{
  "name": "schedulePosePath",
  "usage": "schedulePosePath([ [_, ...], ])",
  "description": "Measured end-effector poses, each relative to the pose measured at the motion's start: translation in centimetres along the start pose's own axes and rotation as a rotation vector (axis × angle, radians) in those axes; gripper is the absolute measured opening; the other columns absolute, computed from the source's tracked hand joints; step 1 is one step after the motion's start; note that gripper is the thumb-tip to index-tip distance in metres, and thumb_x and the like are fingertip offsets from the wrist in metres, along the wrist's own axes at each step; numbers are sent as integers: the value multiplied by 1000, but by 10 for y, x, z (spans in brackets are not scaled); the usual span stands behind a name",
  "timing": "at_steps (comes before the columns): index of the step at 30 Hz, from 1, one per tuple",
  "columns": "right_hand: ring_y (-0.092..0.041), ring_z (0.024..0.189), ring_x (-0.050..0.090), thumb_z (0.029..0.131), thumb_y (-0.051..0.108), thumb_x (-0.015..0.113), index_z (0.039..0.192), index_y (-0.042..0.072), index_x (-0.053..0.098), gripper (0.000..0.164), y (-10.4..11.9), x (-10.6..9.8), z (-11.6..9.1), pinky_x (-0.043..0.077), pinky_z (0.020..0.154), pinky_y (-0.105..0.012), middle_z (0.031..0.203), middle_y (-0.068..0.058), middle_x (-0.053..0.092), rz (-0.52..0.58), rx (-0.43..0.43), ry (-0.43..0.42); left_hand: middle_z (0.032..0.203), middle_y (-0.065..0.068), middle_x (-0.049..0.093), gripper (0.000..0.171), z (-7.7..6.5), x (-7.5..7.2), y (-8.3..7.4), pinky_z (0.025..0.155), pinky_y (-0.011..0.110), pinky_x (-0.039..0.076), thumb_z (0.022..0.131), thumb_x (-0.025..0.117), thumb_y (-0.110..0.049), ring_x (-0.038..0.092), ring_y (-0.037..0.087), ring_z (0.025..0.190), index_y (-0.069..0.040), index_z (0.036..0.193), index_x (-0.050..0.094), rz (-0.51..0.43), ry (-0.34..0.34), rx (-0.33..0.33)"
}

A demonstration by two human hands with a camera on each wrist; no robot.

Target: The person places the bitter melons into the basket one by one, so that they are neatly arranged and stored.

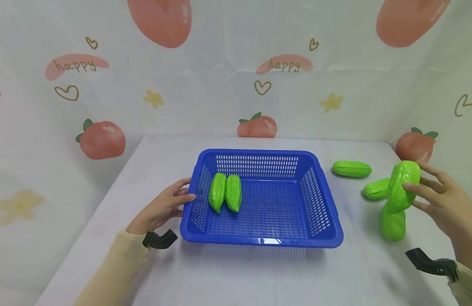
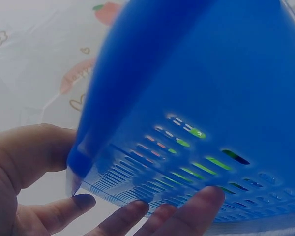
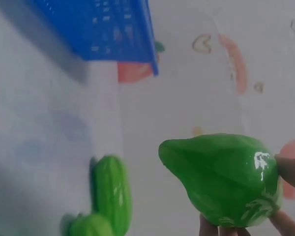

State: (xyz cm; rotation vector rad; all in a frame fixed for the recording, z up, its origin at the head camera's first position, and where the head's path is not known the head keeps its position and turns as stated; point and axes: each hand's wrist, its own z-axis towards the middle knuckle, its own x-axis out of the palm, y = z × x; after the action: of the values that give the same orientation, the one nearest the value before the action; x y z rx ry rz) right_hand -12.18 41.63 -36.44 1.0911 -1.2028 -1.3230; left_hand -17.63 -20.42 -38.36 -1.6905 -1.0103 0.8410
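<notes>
A blue plastic basket [image 1: 236, 241] with slotted walls stands in the middle of the table. My left hand [image 1: 163, 210] grips its left rim, thumb at the top edge and fingers against the outer wall [image 2: 137, 132]. Inside, two green bitter melons [image 1: 217, 192] lie side by side near the left wall. To the basket's right, my right hand [image 1: 446, 199] holds another bitter melon [image 1: 404, 185] above the table by its thicker end, its narrow tip free in the right wrist view. Below and behind it lie three more, a far bitter melon [image 1: 352, 169], a middle bitter melon [image 1: 375, 190] and a near bitter melon [image 1: 393, 226].
A white-covered table [image 1: 236, 276] extends beneath everything. Behind it hangs a pale cloth backdrop [image 1: 205, 106] printed with peaches, hearts and flowers. Black wrist cameras sit on both wrists, the left camera mount [image 1: 159, 240] close to the basket's near left corner.
</notes>
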Motion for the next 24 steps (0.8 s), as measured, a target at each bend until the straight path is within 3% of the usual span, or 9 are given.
schedulePosePath([
  [4, 1, 99, 59, 93, -14, 48, 144, 22, 39, 63, 23, 32, 7, 54, 70, -15, 121, 7, 44, 143, -53, 58, 147, 24, 41, 72, 0, 0, 0, 90, 49, 54, 96, 61, -24, 63, 29, 111, -16, 154, 18, 2, 0, 3],
  [9, -5, 103, 58, 90, -17, 50, 143, 18, 40, 64, 41, 66, 14, 55, 74, -17, 125, 2, 46, 190, -100, 90, 147, 24, 41, 74, 0, 1, 0, 90, 49, 54, 95, 61, -25, 63, 30, 111, -16, 154, 17, 3, 0, 4],
  [15, -10, 100, 61, 90, -16, 52, 145, 18, 38, 66, 54, 95, 23, 56, 79, -20, 126, -2, 45, 256, -85, 146, 148, 23, 40, 74, 2, 1, 1, 91, 50, 53, 95, 61, -25, 61, 32, 115, -16, 154, 17, 7, 4, 5],
  [24, -12, 100, 61, 90, -11, 57, 149, 23, 31, 72, 67, 139, 35, 55, 83, -19, 126, -6, 45, 174, -58, 225, 147, 23, 41, 73, 1, -1, 2, 91, 49, 54, 96, 60, -25, 62, 29, 113, -16, 154, 17, 14, 11, 7],
])
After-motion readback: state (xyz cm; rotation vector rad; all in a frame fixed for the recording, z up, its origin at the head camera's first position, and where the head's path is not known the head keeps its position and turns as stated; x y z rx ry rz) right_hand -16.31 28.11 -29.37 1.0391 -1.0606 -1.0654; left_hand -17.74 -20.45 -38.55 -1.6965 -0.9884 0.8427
